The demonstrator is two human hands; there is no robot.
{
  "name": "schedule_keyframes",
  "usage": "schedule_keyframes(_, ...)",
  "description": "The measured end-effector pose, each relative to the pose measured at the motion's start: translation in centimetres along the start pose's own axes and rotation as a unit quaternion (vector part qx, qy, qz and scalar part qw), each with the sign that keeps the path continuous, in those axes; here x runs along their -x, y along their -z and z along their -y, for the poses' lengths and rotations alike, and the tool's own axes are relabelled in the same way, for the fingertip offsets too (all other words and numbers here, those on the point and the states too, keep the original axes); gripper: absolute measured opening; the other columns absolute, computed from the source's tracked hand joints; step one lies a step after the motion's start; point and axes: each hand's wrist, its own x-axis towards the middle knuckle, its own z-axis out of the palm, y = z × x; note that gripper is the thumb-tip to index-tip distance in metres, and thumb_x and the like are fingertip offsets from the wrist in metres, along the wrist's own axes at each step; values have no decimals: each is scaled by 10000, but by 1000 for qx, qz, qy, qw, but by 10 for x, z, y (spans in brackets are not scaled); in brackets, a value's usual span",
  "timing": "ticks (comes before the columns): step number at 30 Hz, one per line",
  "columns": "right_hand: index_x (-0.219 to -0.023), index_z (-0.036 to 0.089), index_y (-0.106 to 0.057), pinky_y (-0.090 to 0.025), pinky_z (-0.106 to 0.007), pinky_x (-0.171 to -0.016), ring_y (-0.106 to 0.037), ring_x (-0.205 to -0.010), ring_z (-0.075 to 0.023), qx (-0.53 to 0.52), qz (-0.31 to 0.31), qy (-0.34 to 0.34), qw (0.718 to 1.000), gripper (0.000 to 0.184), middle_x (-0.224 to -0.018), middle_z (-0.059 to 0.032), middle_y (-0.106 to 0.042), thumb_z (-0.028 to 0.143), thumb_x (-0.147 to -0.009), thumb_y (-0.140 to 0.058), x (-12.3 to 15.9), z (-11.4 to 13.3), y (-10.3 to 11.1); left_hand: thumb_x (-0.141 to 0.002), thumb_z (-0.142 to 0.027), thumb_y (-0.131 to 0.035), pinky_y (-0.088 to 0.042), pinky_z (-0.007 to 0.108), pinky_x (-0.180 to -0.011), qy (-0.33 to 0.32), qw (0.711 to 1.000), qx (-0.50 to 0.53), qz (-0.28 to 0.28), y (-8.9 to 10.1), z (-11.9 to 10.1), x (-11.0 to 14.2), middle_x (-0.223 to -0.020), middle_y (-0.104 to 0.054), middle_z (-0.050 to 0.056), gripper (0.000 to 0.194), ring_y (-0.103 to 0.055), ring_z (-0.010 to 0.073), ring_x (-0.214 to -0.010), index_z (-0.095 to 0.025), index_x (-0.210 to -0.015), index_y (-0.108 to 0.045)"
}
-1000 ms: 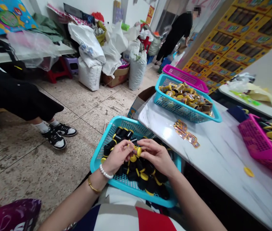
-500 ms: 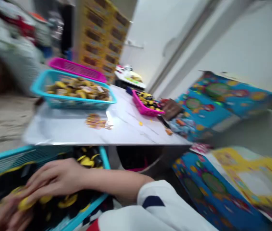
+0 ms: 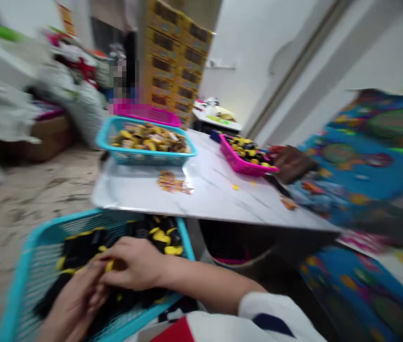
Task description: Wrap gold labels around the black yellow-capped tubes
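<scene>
A turquoise basket (image 3: 19, 266) full of black pieces with yellow caps (image 3: 158, 235) rests on my lap. Both hands hover over it, fingertips meeting. My left hand (image 3: 75, 304) is curled at the lower left. My right hand (image 3: 133, 263) is closed beside it, and a small yellow-capped piece (image 3: 109, 266) shows between the two sets of fingers. The picture is smeared by motion.
A white marble-look table (image 3: 215, 199) carries a turquoise basket (image 3: 144, 154) of yellow and brown items, a pink basket (image 3: 244, 164) of yellow and black pieces, and loose wrappers (image 3: 171, 183). Colourful blue boxes (image 3: 365, 156) stand at the right. Yellow cartons (image 3: 176, 57) are stacked behind.
The view has swung from the floor on the left toward the table and the boxes on the right. My hands stay together over the lap basket on a yellow-capped piece.
</scene>
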Motion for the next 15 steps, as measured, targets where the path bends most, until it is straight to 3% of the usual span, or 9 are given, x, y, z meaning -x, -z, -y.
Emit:
schedule_keyframes(1,-1048,183,-678,-508,-234,-799,-647,-836,-153,-3,-22,1,1000,317,-909,-40,-702,330,-767,-672,1,-1,-1,-612,-615,-717,-287,175,-312,7,998,66,-12,4,4,-1,-455,-400,-71,428,-327,63,-358,-230,-687,-547)
schedule_keyframes(3,-1041,166,-674,-526,-230,-710,-641,-722,-139,-38,-41,0,998,316,-878,-45,-698,241,-734,-662,-1,-5,9,-635,-553,-749,-246,154,-334,17,992,119,31,6,10,-7,-479,-435,-79,437,-319,40,-357,-208,-836,-572)
schedule_keyframes(6,-1075,199,-666,-540,-238,-683,-646,-729,-133,-85,-68,-22,994,301,-932,-47,-702,202,-779,-611,-18,-12,47,-636,-536,-763,-194,150,-331,-16,988,120,96,2,15,-14,-485,-496,-67,590,-327,32,-327,-168,-1048,-555)
schedule_keyframes(8,-1088,216,-672,-551,-252,-698,-649,-806,-146,-101,-99,-37,989,290,-997,-58,-686,218,-807,-602,-32,-11,72,-691,-521,-729,-212,148,-341,-38,983,148,99,1,14,-12,-527,-538,-46,583,-360,33,-345,-152,-1101,-539)
schedule_keyframes(10,-1095,230,-683,-556,-244,-675,-639,-861,-155,-107,-94,-36,989,291,-1069,-71,-644,241,-813,-611,-40,-6,84,-778,-479,-665,-277,149,-380,-60,975,200,73,2,10,-8,-642,-590,-17,495,-422,36,-408,-159,-1129,-525)
schedule_keyframes(12,-1148,247,-663,-551,-225,-630,-631,-851,-147,-113,-46,-28,992,336,-1091,-72,-607,240,-816,-612,-39,0,79,-826,-442,-622,-344,160,-431,-80,968,236,43,5,5,-3,-774,-618,9,436,-485,45,-482,-176,-1153,-513)
schedule_keyframes(15,-1254,253,-582,-557,-225,-629,-634,-812,-141,-130,21,-32,991,461,-1025,-60,-613,199,-799,-622,-25,5,53,-822,-445,-624,-392,176,-453,-93,965,243,41,8,0,-1,-837,-616,22,435,-549,77,-561,-182,-1151,-515)
